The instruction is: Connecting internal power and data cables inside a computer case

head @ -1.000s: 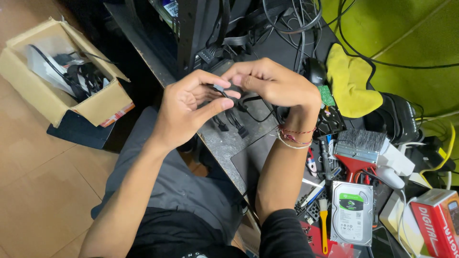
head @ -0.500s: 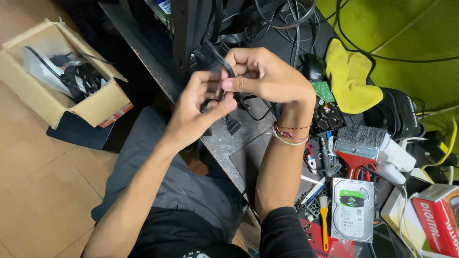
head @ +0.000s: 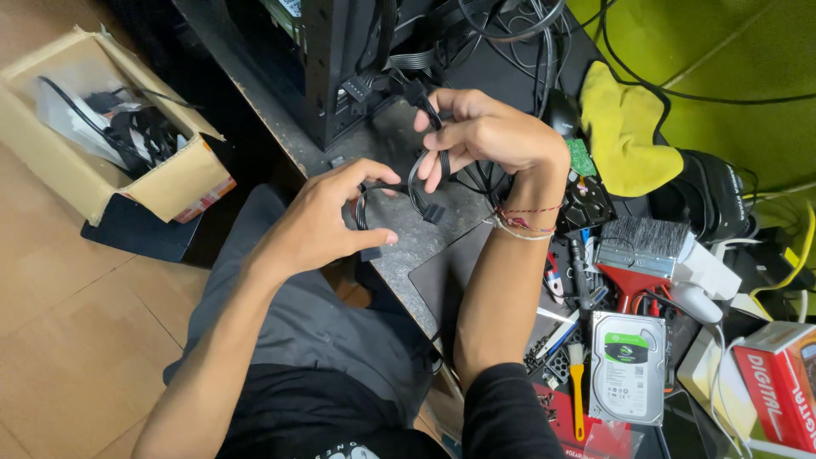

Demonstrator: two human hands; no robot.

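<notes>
A black power cable (head: 418,183) with several flat connectors runs between both hands over the dark desk (head: 399,136). My right hand (head: 484,136) pinches the cable's upper part, one connector sticking up above the fingers near the black computer case (head: 340,68). My left hand (head: 327,223) holds the cable's lower loop, thumb and fingers closed on a small black connector at the desk's edge. A third connector hangs free between the hands.
An open cardboard box (head: 93,161) of cables sits on the floor at left. On the desk to the right lie a yellow cloth (head: 625,127), a brush (head: 642,242), a hard drive (head: 627,365), a red box (head: 778,382), screwdrivers and loose cables.
The hands were close together on the cable. Now they have drawn apart: the left hand has dropped down and left with one connector, and the cable is stretched out between them.
</notes>
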